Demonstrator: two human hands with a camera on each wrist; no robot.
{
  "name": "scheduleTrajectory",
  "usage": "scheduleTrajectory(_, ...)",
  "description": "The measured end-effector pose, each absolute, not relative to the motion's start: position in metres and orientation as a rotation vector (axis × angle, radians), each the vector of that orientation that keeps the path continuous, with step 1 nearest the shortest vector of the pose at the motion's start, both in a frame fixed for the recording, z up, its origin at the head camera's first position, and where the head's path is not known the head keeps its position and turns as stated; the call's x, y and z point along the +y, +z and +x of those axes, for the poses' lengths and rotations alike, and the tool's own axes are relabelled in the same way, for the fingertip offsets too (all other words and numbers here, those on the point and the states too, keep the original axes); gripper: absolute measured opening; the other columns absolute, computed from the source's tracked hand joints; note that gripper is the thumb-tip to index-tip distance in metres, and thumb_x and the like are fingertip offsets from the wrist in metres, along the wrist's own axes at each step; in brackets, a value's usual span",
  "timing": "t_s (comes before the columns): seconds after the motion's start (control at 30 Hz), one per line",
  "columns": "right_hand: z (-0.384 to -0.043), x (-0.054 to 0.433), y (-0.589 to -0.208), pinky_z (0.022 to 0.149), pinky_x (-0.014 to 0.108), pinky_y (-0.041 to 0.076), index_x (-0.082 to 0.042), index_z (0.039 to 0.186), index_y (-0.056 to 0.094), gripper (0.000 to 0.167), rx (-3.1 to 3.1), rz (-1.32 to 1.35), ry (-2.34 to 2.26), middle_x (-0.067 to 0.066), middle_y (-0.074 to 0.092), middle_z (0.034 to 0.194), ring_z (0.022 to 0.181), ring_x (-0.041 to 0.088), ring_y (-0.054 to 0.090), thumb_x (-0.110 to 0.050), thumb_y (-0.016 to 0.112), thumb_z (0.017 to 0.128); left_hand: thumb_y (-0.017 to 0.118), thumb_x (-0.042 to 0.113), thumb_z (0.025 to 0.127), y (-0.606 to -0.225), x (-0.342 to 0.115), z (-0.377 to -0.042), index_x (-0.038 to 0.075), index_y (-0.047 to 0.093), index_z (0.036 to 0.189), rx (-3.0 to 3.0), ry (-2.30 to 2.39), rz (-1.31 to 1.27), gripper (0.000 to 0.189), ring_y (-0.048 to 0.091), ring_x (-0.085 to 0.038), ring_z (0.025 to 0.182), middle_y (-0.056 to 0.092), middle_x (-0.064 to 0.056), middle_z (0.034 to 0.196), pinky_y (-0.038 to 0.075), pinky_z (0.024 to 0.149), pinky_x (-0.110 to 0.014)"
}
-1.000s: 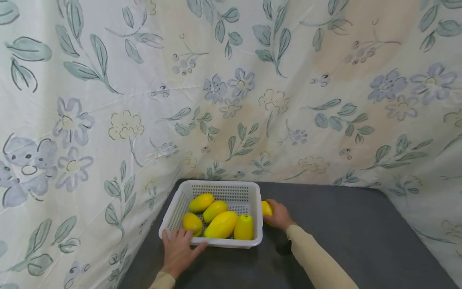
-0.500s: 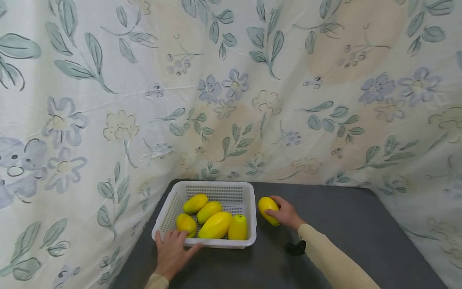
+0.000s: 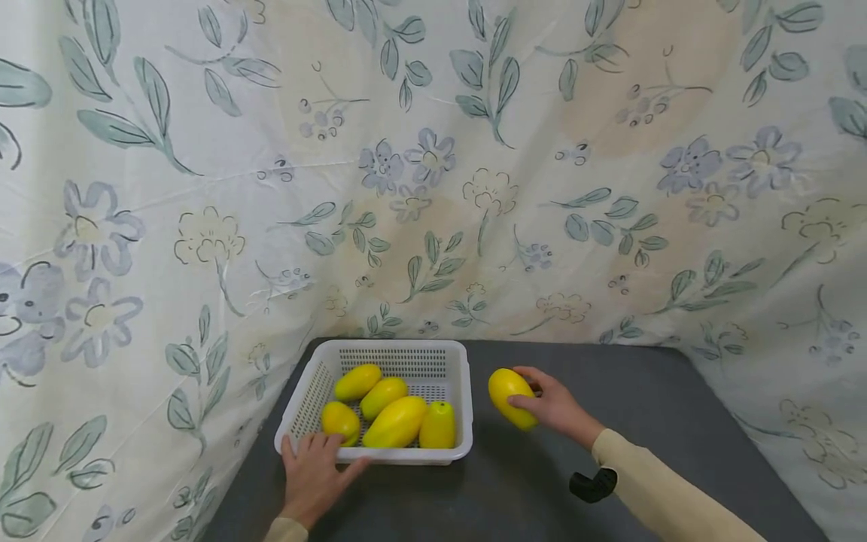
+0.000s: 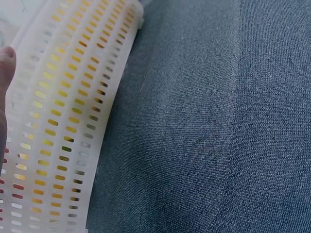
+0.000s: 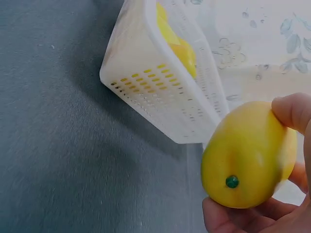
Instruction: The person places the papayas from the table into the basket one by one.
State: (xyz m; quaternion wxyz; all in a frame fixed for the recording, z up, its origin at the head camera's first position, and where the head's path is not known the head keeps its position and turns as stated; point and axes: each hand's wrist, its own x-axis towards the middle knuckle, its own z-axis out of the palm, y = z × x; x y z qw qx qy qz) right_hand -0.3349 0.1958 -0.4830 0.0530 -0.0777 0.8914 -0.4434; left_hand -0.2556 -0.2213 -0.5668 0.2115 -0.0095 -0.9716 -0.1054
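Observation:
My right hand (image 3: 552,403) holds a smooth yellow mango (image 3: 509,395) above the dark table, a little to the right of the basket. In the right wrist view the thumb lies on one side of the mango (image 5: 245,155), fingers on the other, and a small green stem spot shows. My left hand (image 3: 314,476) rests on the near rim of the white slotted plastic basket (image 3: 463,376), toward its left corner, with the fingers extended. Several yellow mangoes (image 3: 396,423) lie inside the basket. The left wrist view shows only a fingertip (image 4: 7,63) beside the basket's outer wall (image 4: 82,97).
The dark cloth-covered table (image 3: 596,391) extends to the right of the basket. A floral curtain (image 3: 433,188) hangs along the back and both sides. A black strap-like object (image 3: 593,485) sits at the right wrist.
My right hand has lifted the mango from beside the basket's right wall and drawn it rightward, away from the basket. The left hand stays at the near rim. The head view has shifted slightly.

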Motion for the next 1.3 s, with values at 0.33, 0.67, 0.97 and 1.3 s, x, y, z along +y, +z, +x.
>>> scheduleTrajectory(0.33, -0.309, 0.254, -0.470, 0.075, 0.037, 0.060, -0.007, 0.157, 0.032, 0.073, 2.599, -0.111, -1.514, 0.030, 0.055, 0.137, 0.099, 0.023, 0.065, -0.040, 0.064, 0.100, 0.069, 0.071, 0.080, -0.559, -0.221, -0.258, 0.008, 0.070, 0.110, -2.723, -0.272, -0.002, 0.069, 0.055, -0.042, 0.113, 0.067, -0.017, 0.107, 0.013, 0.114, -0.076)
scheduleTrajectory(0.67, -0.299, 0.298, -0.471, 0.080, 0.038, 0.060, -0.004, 0.161, 0.017, 0.082, 2.536, 0.132, -1.609, 0.036, 0.035, 0.154, 0.107, 0.028, 0.062, -0.048, 0.056, 0.103, 0.069, 0.071, 0.080, -0.560, -0.222, -0.258, 0.009, 0.070, 0.112, -2.761, -0.233, 0.025, 0.070, 0.055, -0.044, 0.115, 0.068, -0.018, 0.111, 0.013, 0.114, -0.076)
scheduleTrajectory(0.97, -0.297, 0.312, -0.476, 0.080, 0.038, 0.060, -0.003, 0.162, 0.015, 0.085, 2.572, 0.180, -1.590, 0.037, 0.034, 0.154, 0.110, 0.031, 0.061, -0.051, 0.053, 0.103, 0.067, 0.074, 0.081, -0.563, -0.223, -0.259, 0.009, 0.070, 0.110, -2.773, -0.247, 0.029, 0.072, 0.055, -0.044, 0.115, 0.068, -0.019, 0.110, 0.012, 0.114, -0.076)
scheduleTrajectory(1.3, -0.296, 0.313, -0.478, 0.079, 0.038, 0.060, -0.004, 0.161, 0.017, 0.084, 2.581, 0.185, -1.582, 0.037, 0.036, 0.153, 0.108, 0.030, 0.061, -0.051, 0.054, 0.103, 0.066, 0.075, 0.081, -0.567, -0.221, -0.257, 0.010, 0.070, 0.110, -2.745, -0.279, 0.008, 0.072, 0.056, -0.043, 0.114, 0.068, -0.018, 0.109, 0.013, 0.113, -0.077)
